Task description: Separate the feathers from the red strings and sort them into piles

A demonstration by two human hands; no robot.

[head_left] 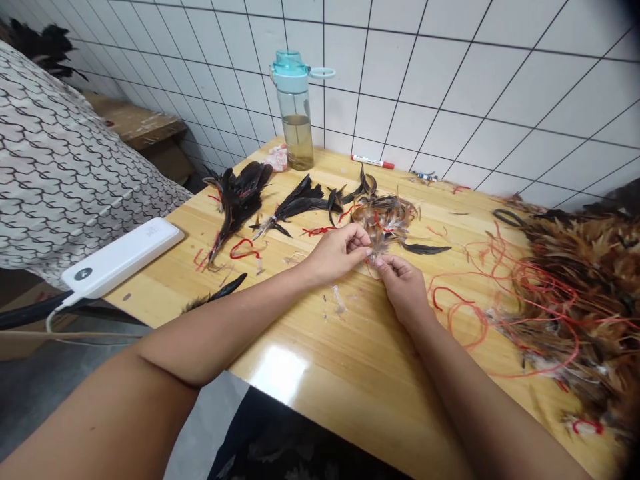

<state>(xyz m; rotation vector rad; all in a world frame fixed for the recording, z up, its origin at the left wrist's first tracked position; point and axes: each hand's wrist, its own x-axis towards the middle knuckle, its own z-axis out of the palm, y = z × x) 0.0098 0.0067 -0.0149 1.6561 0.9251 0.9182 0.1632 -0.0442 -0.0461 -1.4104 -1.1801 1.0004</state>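
Note:
My left hand (340, 252) is closed in a pinch on a small brownish feather (379, 245) above the middle of the table. From the right, my right hand (401, 283) pinches the lower end of the same feather, its thumb and forefinger almost meeting the left fingertips. Just behind my fingers lies a loose pile of brown feathers (395, 212) with bits of red string among them. A single dark feather (426, 249) sticks out to the right of that pile. To the left rest bundles of black feathers (301, 200), with short red strings (245, 250) near them.
A water bottle (299, 133) and a red-capped marker (373, 162) stand and lie by the tiled wall. At right, tangled red string (537, 280) runs into a large heap of brown feathers (595, 287). A white power bank (125, 257) sits at the table's left edge.

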